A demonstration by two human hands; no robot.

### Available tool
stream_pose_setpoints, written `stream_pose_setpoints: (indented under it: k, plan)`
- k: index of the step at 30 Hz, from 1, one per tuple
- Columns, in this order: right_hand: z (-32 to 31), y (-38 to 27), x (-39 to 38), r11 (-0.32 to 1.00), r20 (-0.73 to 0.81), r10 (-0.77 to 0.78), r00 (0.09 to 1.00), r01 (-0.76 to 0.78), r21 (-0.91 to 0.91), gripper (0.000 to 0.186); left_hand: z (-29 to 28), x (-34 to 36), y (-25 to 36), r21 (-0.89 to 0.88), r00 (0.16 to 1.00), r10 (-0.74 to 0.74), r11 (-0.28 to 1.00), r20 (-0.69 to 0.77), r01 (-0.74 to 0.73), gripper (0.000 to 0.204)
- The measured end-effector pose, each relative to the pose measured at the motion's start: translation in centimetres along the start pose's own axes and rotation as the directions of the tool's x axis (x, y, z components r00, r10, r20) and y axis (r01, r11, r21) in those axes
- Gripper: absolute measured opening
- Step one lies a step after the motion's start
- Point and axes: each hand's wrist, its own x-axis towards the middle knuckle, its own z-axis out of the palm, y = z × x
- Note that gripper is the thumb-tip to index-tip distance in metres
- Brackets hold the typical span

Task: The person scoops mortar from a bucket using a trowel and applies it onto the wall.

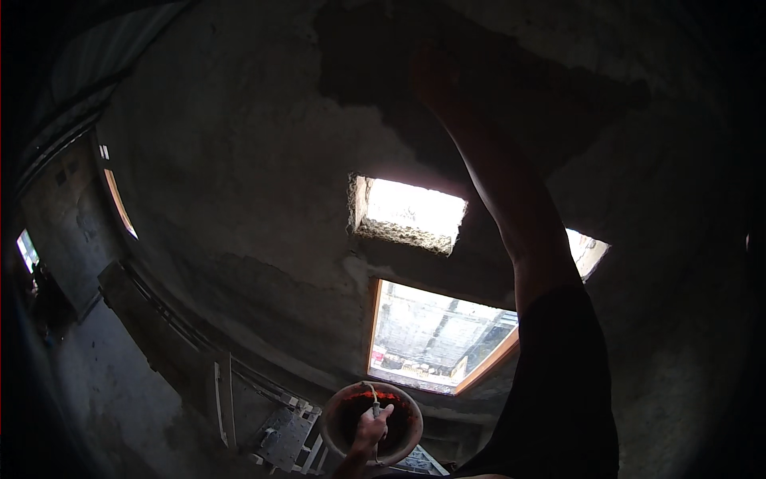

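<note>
My left hand point(372, 428) is closed round the rope-like handle point(374, 394) of a round bucket point(413, 421) at the bottom middle. The bucket's inside is dark, with a red glow along its far wall. My right arm stretches high up to the wall, in a dark short sleeve. At its end my right hand point(436, 73) looks curled, over a dark, damp-looking patch point(359, 60) on the grey wall point(239, 160). Deep shadow hides the fingers there and whatever they hold.
A rough-edged opening point(411, 214) pierces the wall, with another opening point(586, 251) right of my arm. Below sits a wood-framed window point(439, 335). Lower left stand a plank-like board point(148, 319) and a spattered platform point(283, 435). Corrugated sheeting point(104, 56) shows upper left.
</note>
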Motion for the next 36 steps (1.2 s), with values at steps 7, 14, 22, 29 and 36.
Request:
stream_pose_setpoints:
  k: [7,14,22,29,36]
  plan:
    - [8.3,1.0,3.4,0.999,-0.659,0.053,0.750,-0.038,0.038,0.037,1.1,-0.5,-0.7,-0.019,0.998,-0.027,0.999,0.065,0.029,0.026]
    - [12.7,1.7,3.4,0.987,-0.529,0.163,0.833,-0.137,0.088,0.029,0.9,-1.1,-1.2,0.057,0.994,-0.023,0.998,0.107,0.017,0.032]
    - [12.3,0.9,0.1,0.786,-0.719,0.181,0.671,0.341,0.516,0.043,0.1,-1.1,-1.6,0.018,0.996,-0.039,0.999,0.081,0.038,0.026]
    - [2.5,0.1,3.7,0.619,0.073,0.256,0.964,-0.222,0.754,0.047,0.1,-0.9,-1.4,0.051,0.999,-0.025,0.998,0.022,0.023,0.033]
    - [3.9,-1.6,5.3,0.730,0.019,0.155,0.988,-0.128,0.671,0.046,0.3,-1.3,-0.9,0.019,0.999,-0.033,0.999,-0.013,0.033,0.027]
